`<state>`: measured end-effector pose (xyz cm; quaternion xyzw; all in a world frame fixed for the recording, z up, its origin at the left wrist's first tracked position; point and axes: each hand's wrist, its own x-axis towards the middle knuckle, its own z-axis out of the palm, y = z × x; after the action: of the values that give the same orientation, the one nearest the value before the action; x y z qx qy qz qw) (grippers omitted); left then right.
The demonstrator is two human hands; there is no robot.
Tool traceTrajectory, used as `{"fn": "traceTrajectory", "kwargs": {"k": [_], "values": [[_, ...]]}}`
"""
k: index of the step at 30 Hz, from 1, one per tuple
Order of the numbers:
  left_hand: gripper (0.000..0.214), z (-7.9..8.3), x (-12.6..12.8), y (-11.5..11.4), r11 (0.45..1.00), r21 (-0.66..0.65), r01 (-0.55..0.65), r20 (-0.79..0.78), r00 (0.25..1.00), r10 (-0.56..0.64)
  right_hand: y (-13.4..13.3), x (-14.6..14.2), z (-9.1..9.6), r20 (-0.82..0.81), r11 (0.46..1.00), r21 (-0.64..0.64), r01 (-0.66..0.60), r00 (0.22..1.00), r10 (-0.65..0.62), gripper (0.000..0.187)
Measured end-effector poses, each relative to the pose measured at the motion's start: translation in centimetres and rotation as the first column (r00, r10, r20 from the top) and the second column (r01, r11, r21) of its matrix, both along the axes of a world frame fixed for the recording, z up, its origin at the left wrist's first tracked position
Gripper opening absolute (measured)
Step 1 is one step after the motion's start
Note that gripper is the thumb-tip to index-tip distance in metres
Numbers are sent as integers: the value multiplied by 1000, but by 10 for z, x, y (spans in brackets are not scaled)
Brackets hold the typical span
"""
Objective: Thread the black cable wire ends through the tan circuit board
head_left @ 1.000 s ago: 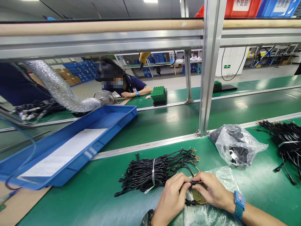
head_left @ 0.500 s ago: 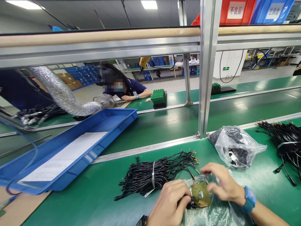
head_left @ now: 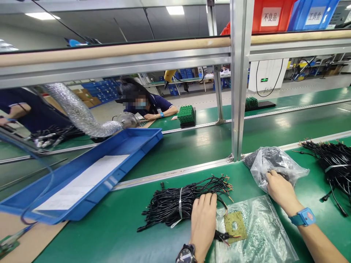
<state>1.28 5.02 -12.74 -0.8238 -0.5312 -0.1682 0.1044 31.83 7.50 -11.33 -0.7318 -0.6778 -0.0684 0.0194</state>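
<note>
My left hand [head_left: 203,219] lies flat with fingers stretched onto the right end of a tied bundle of black cables [head_left: 178,201] on the green belt. A small square greenish circuit board [head_left: 234,226] with short wires lies on a flat clear plastic bag [head_left: 257,233] just right of that hand. My right hand [head_left: 279,188] reaches into the mouth of a crumpled plastic bag of black parts [head_left: 274,162]; its fingertips are hidden by the bag. I wear a black watch on the left wrist and a blue band on the right.
A blue tray [head_left: 90,175] with a white sheet tilts at the left. Another black cable bundle [head_left: 333,160] lies far right. An aluminium post [head_left: 238,91] stands behind the bag. A silver duct [head_left: 82,117] and a seated person [head_left: 145,104] are across the conveyor.
My hands let go of the board and wire and parted. The left moved onto the cable bundle; the right reached up into the bag of black parts. The board now lies on the flat bag.
</note>
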Motion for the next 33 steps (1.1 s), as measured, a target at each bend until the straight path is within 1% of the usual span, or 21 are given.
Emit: {"fn": "traceTrajectory", "kwargs": {"k": [3,6,8,10,12,14,15,17,20,22,24,28,31,33], "values": [[33,5,2,0,999,-48,-14,-31,999,12,0,-2,2,1,998,-56,-8,1000,8,24],[21,9,1,0,994,-95,45,-15,999,-47,2,0,2,-14,998,-59,5,1000,-6,27],[16,13,-2,-1,987,-125,99,30,995,-96,3,1,2,-20,998,-55,11,1000,-12,30],[18,16,-6,-2,973,-135,187,122,978,-171,3,2,4,-22,999,-40,22,999,-23,30],[20,18,-10,-5,941,-135,309,225,935,-274,2,3,7,-23,999,-15,33,999,-33,26],[20,19,-13,-8,906,-122,406,301,885,-356,-1,2,12,-50,998,51,32,998,-29,18],[19,19,-14,-9,892,-119,436,327,866,-380,-3,1,15,-77,994,103,26,997,-18,15],[17,20,-16,-11,874,-137,467,353,847,-397,-7,-2,22,-163,969,248,10,986,32,13],[17,20,-18,-12,848,-239,473,327,862,-388,-13,-13,29,-292,879,477,-21,939,182,16],[18,21,-18,-13,836,-290,466,304,873,-381,-16,-23,31,-331,829,556,-64,898,291,16],[20,21,-16,-13,833,-292,469,306,871,-384,-18,-33,29,-339,819,557,-135,863,373,16],[23,18,-10,-12,848,-267,457,291,877,-381,-22,-53,20,-341,823,496,-279,809,479,16],[22,14,-7,-11,871,-280,403,244,908,-342,-25,-64,14,-410,811,451,-373,720,559,14],[22,14,-7,-11,873,-306,379,218,921,-323,-28,-70,11,-466,801,417,-429,656,594,13]]}}
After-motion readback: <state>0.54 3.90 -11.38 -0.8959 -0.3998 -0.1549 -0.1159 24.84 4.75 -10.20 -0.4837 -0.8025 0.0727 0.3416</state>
